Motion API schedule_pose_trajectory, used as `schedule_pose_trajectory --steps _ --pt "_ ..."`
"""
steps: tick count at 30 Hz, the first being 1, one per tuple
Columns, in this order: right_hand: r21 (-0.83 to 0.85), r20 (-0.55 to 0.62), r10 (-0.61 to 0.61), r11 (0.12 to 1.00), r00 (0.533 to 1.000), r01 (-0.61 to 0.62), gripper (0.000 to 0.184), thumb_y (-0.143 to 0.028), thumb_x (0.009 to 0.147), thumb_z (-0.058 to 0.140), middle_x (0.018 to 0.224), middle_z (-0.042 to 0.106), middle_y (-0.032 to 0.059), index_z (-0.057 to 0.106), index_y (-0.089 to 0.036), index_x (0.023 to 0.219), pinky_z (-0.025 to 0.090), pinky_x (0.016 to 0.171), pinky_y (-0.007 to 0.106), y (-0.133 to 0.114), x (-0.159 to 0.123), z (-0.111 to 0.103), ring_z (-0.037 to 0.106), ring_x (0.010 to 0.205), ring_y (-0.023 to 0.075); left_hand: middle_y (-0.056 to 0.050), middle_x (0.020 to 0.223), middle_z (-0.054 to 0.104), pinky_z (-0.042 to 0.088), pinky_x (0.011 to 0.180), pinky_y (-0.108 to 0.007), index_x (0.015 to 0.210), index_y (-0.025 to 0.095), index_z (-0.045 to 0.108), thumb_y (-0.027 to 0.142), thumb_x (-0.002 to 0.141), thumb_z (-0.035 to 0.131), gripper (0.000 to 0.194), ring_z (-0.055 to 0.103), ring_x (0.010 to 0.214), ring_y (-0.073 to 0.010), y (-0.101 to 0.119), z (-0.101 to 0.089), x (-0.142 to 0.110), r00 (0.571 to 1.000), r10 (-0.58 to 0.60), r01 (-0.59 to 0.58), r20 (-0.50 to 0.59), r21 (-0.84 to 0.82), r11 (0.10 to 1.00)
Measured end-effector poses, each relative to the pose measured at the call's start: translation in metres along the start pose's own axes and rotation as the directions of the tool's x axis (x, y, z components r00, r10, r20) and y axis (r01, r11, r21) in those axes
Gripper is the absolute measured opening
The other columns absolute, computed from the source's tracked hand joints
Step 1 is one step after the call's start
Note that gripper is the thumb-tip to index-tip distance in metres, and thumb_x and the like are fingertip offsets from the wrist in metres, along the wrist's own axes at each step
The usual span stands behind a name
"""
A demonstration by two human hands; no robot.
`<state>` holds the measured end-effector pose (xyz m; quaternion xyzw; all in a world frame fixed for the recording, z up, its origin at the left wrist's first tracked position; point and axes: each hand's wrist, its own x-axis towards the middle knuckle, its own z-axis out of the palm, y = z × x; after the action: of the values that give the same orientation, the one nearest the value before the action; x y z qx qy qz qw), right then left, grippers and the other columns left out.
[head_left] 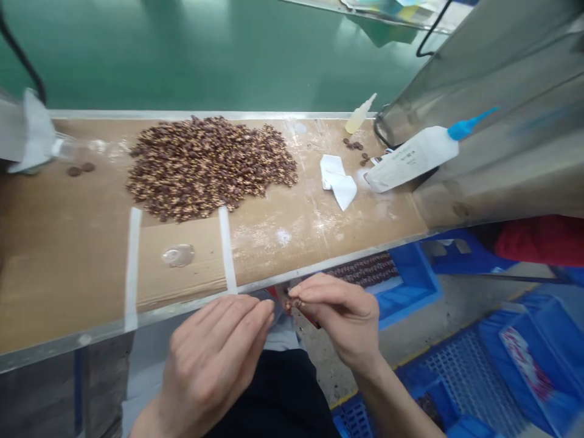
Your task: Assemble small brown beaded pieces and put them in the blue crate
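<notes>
Left hand nearest, over the lap: fingers together and bent, palm side turned away, can't tell if it has anything. Right hand just beside it, thumb and forefinger closed in a pinch on a small brown piece, just off the front edge of the tabletop. Detail on the piece too small to read, so can't say how finished it is. Behind the right hand, below the edge: blue bin with neat rows of dark pieces; I'd count those as done, though part of the bin is hidden. On the tabletop, near side: see-through puddle between two white tape strips. Past that, crumpled white paper, then a big white bottle with a blue nozzle, lying tilted at the right. Farther back, the big loose pile of brown-and-tan pieces; looks like the stock left to work through, so plenty to go by my read. Small yellowish bottle at the back edge, green panel beyond.
</notes>
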<state>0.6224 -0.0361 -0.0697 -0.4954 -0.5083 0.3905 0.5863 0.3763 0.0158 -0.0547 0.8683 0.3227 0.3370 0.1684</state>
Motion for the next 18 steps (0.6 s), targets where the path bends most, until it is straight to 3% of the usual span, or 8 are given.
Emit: schedule_pose_trajectory --steps 2,4,6,7,9,12,14,18 --pt "-0.146 -0.111 0.053 0.987 0.992 -0.069 0.017 -0.020 0.108 0.091 0.108 0.094 0.0017 0.097 -0.035 0.113 0.079 0.088 0.039 -0.001 -0.009 -0.044 0.090 0.096 0.0240 -0.004 0.112 0.096 0.073 0.096 -0.037 0.129 0.028 0.085 0.004 0.103 0.085 0.035 0.093 0.090 -0.0269 -0.005 0.002 -0.004 0.999 -0.034 0.034 -0.009 -0.026 0.999" --pt "-0.380 -0.223 0.147 0.897 0.964 -0.225 0.004 -0.030 0.108 0.092 0.108 0.093 0.0033 0.096 -0.031 0.109 0.078 0.090 0.041 0.002 -0.022 -0.098 0.090 0.097 0.0255 -0.003 0.115 0.096 0.072 0.101 -0.037 0.128 0.030 0.088 0.009 0.102 0.088 0.033 0.093 0.092 -0.0269 -0.012 0.006 -0.012 0.997 -0.078 0.078 -0.015 -0.030 0.997" --pt "-0.646 -0.227 0.339 0.649 0.913 -0.401 0.014 -0.037 0.111 0.085 0.115 0.094 0.0057 0.094 -0.026 0.115 0.075 0.095 0.041 0.014 -0.036 -0.149 0.090 0.104 0.0275 -0.002 0.118 0.096 0.072 0.102 -0.038 0.129 0.032 0.091 0.015 0.103 0.089 0.031 0.093 0.096 -0.0282 -0.020 0.012 -0.022 0.992 -0.127 0.127 0.003 -0.019 0.992" --pt "-0.760 -0.207 0.452 0.484 0.868 -0.434 0.018 -0.035 0.114 0.079 0.118 0.094 0.0060 0.093 -0.025 0.118 0.074 0.098 0.041 0.024 -0.043 -0.170 0.090 0.109 0.0273 -0.002 0.120 0.096 0.071 0.103 -0.039 0.130 0.034 0.091 0.018 0.105 0.089 0.030 0.093 0.098 -0.0292 -0.023 0.015 -0.026 0.988 -0.152 0.152 0.016 -0.008 0.988" --pt "-0.853 -0.198 0.595 0.286 0.779 -0.436 0.018 -0.022 0.112 0.075 0.114 0.094 0.0079 0.092 -0.023 0.114 0.070 0.100 0.039 0.050 -0.055 -0.197 0.090 0.109 0.0276 -0.001 0.123 0.095 0.070 0.106 -0.043 0.135 0.036 0.089 0.024 0.108 0.086 0.030 0.092 0.103 -0.0313 -0.025 0.020 -0.033 0.978 -0.204 0.204 0.033 0.018 0.979" --pt "-0.911 -0.187 0.716 0.130 0.672 -0.392 0.012 -0.015 0.109 0.080 0.107 0.091 0.0100 0.090 -0.020 0.105 0.068 0.104 0.040 0.094 -0.065 -0.207 0.088 0.108 0.0277 0.002 0.126 0.095 0.069 0.113 -0.048 0.140 0.041 0.086 0.029 0.109 0.086 0.033 0.091 0.109 -0.0333 -0.021 0.023 -0.038 0.968 -0.251 0.250 0.008 0.036 0.968" --pt "-0.940 -0.178 0.772 0.051 0.610 -0.338 0.009 -0.027 0.113 0.085 0.113 0.089 0.0096 0.087 -0.018 0.111 0.068 0.110 0.046 0.117 -0.068 -0.203 0.086 0.114 0.0279 0.004 0.129 0.094 0.069 0.114 -0.049 0.141 0.043 0.084 0.031 0.109 0.086 0.035 0.091 0.111 -0.0339 -0.018 0.022 -0.039 0.966 -0.258 0.257 0.014 0.037 0.966" --pt "-0.972 -0.143 0.836 -0.016 0.531 -0.236 0.029 -0.047 0.118 0.084 0.124 0.084 0.0076 0.082 -0.018 0.121 0.068 0.112 0.051 0.142 -0.073 -0.195 0.082 0.117 0.0271 0.003 0.131 0.094 0.067 0.112 -0.049 0.143 0.040 0.083 0.029 0.110 0.084 0.034 0.092 0.110 -0.0335 -0.019 0.017 -0.039 0.968 -0.237 0.234 0.084 0.042 0.971"
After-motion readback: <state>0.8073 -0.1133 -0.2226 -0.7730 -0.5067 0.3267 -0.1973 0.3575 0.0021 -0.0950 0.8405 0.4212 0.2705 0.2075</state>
